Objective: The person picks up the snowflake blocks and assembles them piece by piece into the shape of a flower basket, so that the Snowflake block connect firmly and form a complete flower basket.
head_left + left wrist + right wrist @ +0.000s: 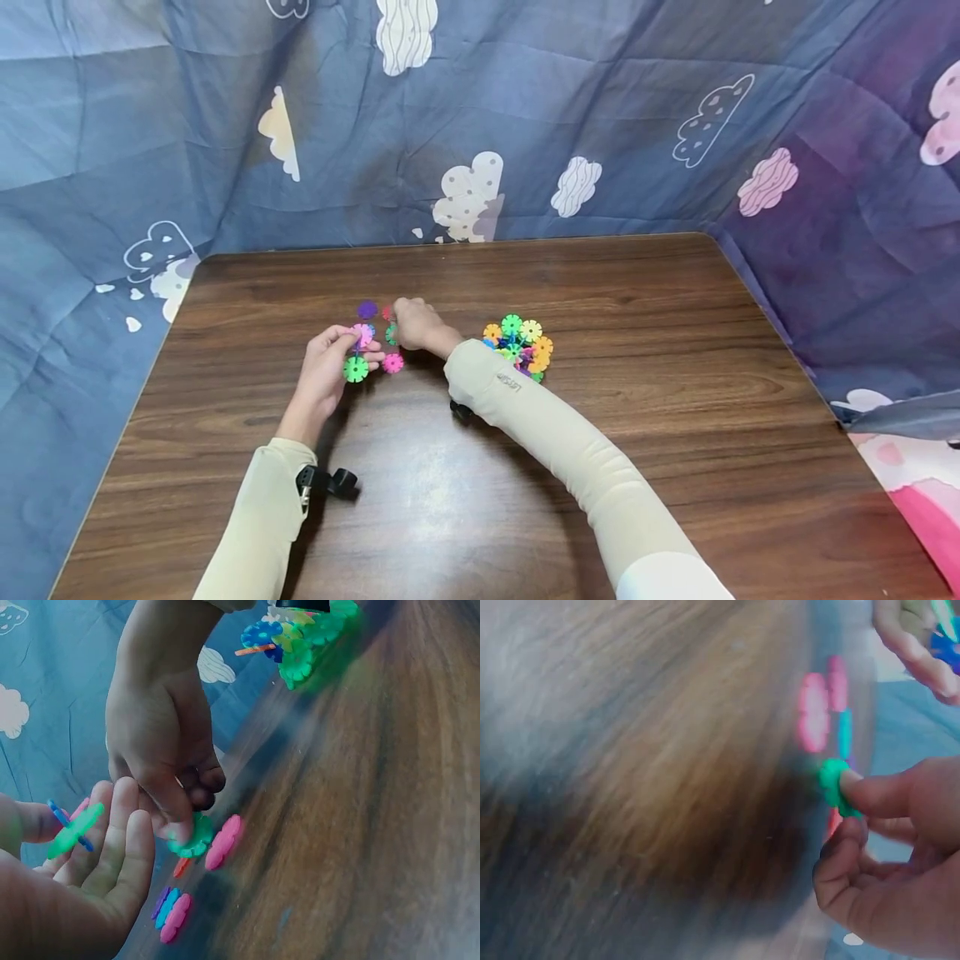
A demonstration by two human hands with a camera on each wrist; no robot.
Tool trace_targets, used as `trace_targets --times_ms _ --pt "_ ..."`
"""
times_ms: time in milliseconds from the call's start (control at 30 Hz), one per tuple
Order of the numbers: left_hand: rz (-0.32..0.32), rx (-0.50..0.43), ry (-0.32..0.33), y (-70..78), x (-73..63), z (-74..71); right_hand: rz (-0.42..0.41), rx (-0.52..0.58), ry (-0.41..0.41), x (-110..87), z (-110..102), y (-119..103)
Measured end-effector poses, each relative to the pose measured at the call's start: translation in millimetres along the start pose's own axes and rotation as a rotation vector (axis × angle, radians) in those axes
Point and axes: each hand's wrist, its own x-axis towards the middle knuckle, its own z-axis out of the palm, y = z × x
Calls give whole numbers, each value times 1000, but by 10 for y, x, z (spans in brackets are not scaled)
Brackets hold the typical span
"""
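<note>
My left hand pinches a small joined piece of snowflake discs, made up of a green disc, a blue one and a pink one. Its other fingers stretch out beyond the piece. Just to the right, my right hand reaches down and pinches a darker green snowflake disc between thumb and fingers, close over the table. Around the fingertips lie loose discs: a purple one, a red one and a pink one.
A heap of mixed snowflake discs sits on the brown wooden table, right of my right hand. Dark blue cloth with cloud shapes hangs behind the table. The right forearm crosses the table in front of the heap.
</note>
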Motion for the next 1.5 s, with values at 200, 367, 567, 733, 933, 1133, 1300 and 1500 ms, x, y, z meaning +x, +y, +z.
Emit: trace_targets --times_ms 200,367,567,733,933,1133,1300,1500 --pt "-28 -79 38 42 10 18 -130 437 39 -98 -236 56" --pt "-58 -120 49 82 0 30 -269 735 -57 -167 -315 86" --pt "-71 -175 25 80 -16 28 -287 715 -101 -247 -274 107" --pt "-59 -192 13 73 -18 39 -282 689 -58 -284 -211 81" --pt "-60 -236 46 78 2 70 -261 726 -2 -316 -106 53" --pt "-54 -206 68 72 16 86 -261 696 11 -330 -56 56" --pt "-101 -136 18 55 16 67 -330 564 -3 -349 -58 104" --pt "-169 -70 -70 76 4 7 -403 447 -27 -349 -97 131"
